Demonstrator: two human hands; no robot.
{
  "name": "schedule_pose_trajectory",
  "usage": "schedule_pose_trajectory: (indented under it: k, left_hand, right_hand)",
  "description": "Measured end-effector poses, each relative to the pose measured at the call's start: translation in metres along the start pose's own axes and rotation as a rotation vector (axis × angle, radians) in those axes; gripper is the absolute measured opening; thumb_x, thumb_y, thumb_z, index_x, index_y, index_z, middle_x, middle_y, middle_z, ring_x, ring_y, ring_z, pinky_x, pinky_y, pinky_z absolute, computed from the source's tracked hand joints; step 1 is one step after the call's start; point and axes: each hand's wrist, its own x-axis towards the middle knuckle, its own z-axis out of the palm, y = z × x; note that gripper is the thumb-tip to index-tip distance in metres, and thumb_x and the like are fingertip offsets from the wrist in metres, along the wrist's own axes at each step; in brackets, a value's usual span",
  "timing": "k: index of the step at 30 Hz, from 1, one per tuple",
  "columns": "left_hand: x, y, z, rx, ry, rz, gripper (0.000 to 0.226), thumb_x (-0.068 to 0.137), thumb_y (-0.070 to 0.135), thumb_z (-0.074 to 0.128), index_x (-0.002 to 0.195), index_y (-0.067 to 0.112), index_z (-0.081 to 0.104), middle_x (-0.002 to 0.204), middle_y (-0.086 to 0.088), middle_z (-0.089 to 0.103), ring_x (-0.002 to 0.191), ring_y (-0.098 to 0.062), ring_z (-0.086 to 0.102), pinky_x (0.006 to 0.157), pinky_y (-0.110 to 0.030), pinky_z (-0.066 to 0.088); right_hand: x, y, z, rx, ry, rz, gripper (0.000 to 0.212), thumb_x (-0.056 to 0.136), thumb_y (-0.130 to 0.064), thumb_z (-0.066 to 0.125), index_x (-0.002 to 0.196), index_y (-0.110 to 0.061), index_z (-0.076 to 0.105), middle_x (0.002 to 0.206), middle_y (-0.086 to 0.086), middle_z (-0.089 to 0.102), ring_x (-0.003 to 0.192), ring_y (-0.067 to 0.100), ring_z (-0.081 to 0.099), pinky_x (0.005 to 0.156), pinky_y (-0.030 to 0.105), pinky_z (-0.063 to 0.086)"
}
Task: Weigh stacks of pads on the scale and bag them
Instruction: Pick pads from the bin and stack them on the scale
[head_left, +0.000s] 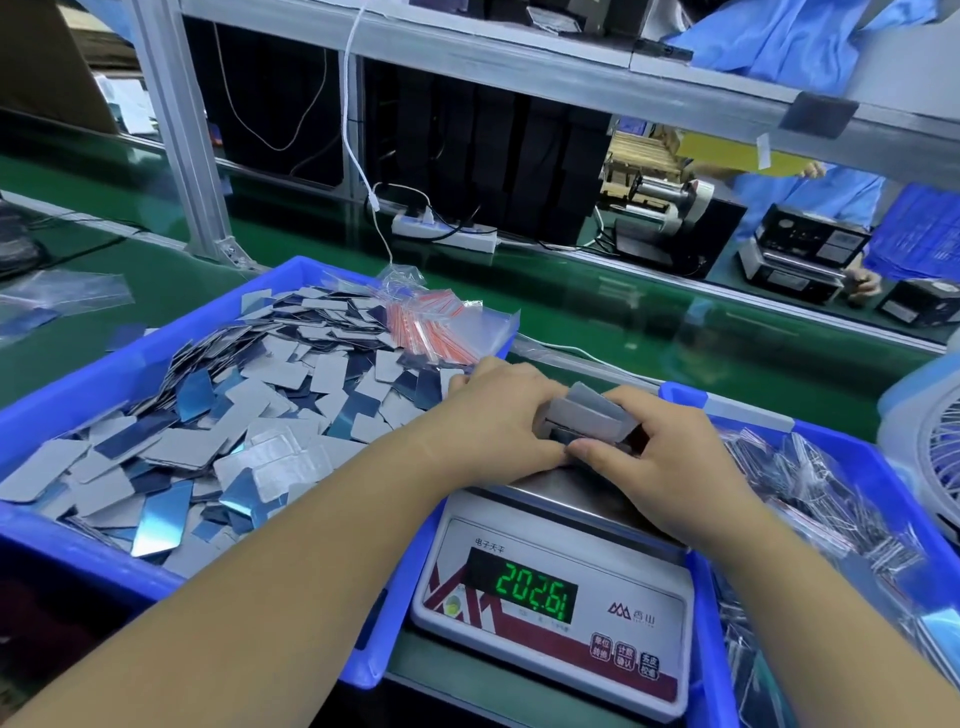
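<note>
Both hands are meeting over the back of a scale. The fingers of the left hand (498, 410) are curling around the left end of a small stack of grey pads (589, 418), and the fingers of the right hand (649, 447) are curling around its right end, so the stack is being gripped from both sides. The top pads are fanning up slightly and are not squared. The stack is sitting at or just above the steel platform (566, 486) of the scale (556, 603); whether it is resting its full weight there cannot be told, since the hands are covering its base.

The green display (535, 590) is showing digits that appear to read 202.61, though with hands on the stack that reading is probably not a settled one.

To the left, touching the scale's side, a blue bin (62, 410) is holding a deep, loose heap of grey and shiny blue pads (218, 415), which suggests much weighing is left. At the bin's far right corner, a bundle of empty clear bags with red strips (431, 322) is lying on the heap, just beyond the left hand.

To the right, a second blue bin (852, 452) is holding clear packets that seem to be already filled (831, 525), so several rounds look finished. This stack is not yet bagged.
</note>
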Motion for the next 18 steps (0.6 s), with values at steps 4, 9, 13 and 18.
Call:
schedule_pose_trajectory:
  k: [4,9,13,18]
  left_hand:
    - [-0.0026,0.0013,-0.002,-0.178,-0.036,0.02,0.024,0.087,0.025,0.067,0.11,0.031,0.068,0.094,0.01,0.069,0.09,-0.01,0.062,0.087,-0.037,0.052]
    - [-0.0009,-0.0011,0.0001,-0.227,-0.071,0.013,0.029,0.087,0.021,0.066,0.114,0.033,0.067,0.101,0.01,0.069,0.095,-0.011,0.063,0.091,-0.037,0.051]
    - [0.001,-0.002,0.0029,-0.223,-0.047,0.008,0.02,0.087,0.025,0.066,0.106,0.031,0.068,0.091,0.012,0.067,0.086,-0.011,0.062,0.073,-0.027,0.05]
    - [0.0034,-0.0023,0.0024,-0.244,-0.033,-0.006,0.008,0.086,0.033,0.073,0.09,0.027,0.069,0.074,0.011,0.064,0.071,-0.007,0.059,0.067,-0.028,0.048]
  right_hand:
    - [-0.0003,-0.0008,0.0001,0.071,-0.013,0.023,0.037,0.08,-0.014,0.077,0.09,-0.045,0.061,0.082,-0.026,0.065,0.075,0.0,0.059,0.062,0.008,0.041]
    - [0.0005,0.0011,0.0012,0.055,-0.079,0.091,0.03,0.081,-0.014,0.073,0.094,-0.039,0.06,0.086,-0.026,0.064,0.078,0.0,0.058,0.065,0.01,0.042]
    - [-0.0001,0.0006,0.0001,0.072,-0.035,0.086,0.023,0.083,-0.029,0.074,0.097,-0.038,0.059,0.085,-0.023,0.061,0.077,-0.002,0.055,0.065,0.01,0.039]
    - [0.0009,0.0001,-0.0082,0.078,0.094,0.037,0.024,0.082,-0.021,0.078,0.083,-0.039,0.062,0.076,-0.028,0.054,0.059,0.007,0.045,0.057,0.011,0.033]
